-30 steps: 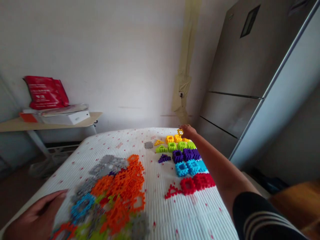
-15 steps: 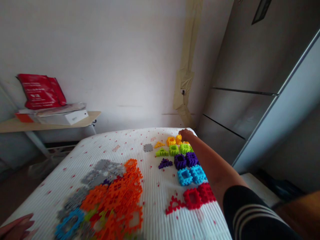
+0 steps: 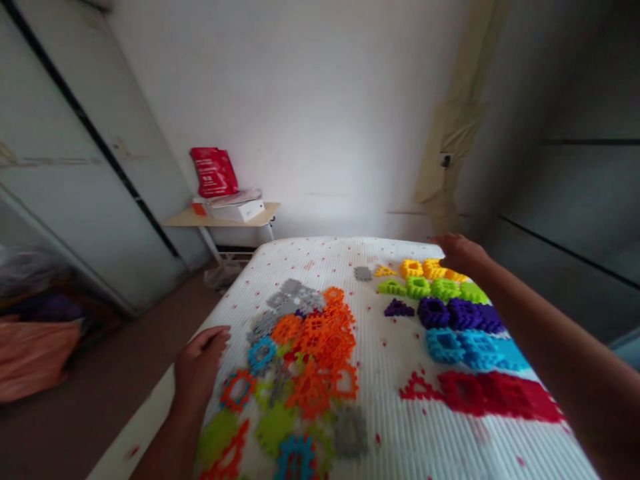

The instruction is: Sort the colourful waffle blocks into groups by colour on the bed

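Note:
My left hand (image 3: 200,363) hovers at the left of a mixed pile of interlocking plastic building pieces. Its fingers are curled in toward the thumb, and nothing shows in them. Orange pieces (image 3: 315,333) dominate the pile, with grey pieces (image 3: 290,300) behind. My right hand (image 3: 460,250) is at the far right, just beyond the yellow pieces (image 3: 413,268); blur hides its grip. Sorted rows run toward me: lime green pieces (image 3: 417,287), purple pieces (image 3: 434,312), light blue pieces (image 3: 445,345) and red pieces (image 3: 463,393). A grey square piece (image 3: 363,273) lies beside a yellow triangle (image 3: 385,271).
Everything lies on a white ribbed bed cover (image 3: 345,250) with red dots. Behind it on the left, a small table (image 3: 183,219) carries a white box (image 3: 245,211) and a red bag (image 3: 214,172). A wardrobe (image 3: 590,193) stands on the right.
The view has swung left and takes in more of the pile. My left hand has come further into view, its fingers now curled. My right hand stays by the yellow row's far side.

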The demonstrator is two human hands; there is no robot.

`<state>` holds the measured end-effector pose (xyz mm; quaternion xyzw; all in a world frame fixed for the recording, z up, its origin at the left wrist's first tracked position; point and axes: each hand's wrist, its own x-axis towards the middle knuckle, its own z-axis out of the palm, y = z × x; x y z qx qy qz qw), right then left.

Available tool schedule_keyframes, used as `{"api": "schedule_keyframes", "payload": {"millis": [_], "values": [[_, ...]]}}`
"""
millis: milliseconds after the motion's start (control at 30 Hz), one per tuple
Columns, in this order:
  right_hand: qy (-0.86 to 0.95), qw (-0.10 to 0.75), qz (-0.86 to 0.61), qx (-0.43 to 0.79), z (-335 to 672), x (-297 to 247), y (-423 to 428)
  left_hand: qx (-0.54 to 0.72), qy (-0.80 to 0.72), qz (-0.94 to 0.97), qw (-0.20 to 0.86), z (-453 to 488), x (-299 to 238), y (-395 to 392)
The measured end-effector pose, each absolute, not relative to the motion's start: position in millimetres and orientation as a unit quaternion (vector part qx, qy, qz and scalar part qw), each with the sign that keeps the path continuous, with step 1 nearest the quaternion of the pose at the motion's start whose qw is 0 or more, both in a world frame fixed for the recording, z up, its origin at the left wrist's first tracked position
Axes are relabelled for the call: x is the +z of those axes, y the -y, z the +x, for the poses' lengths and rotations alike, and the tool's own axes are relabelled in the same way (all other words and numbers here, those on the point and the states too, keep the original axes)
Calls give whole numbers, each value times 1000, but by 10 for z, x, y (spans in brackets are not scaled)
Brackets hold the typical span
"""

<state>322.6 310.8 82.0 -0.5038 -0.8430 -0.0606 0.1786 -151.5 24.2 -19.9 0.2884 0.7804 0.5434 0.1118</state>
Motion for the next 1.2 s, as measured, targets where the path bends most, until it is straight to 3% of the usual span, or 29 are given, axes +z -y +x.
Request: {"api": "schedule_keyframes", "payload": {"millis": [200, 433, 633, 1200], "values": [[912, 216, -347, -25, 2963, 475, -1815, 446, -776, 423, 141, -1614, -166, -272], [944, 193, -267, 29, 2673, -236, -435, 461, -774, 420, 107, -1707, -304, -98], [939, 198, -279, 30, 2559, -398, -314, 501, -785, 362, 42, -1768, -362, 187], [931, 223, -288, 22, 2479, -453, -353, 598, -673, 386, 200, -1156, -565, 6]]}}
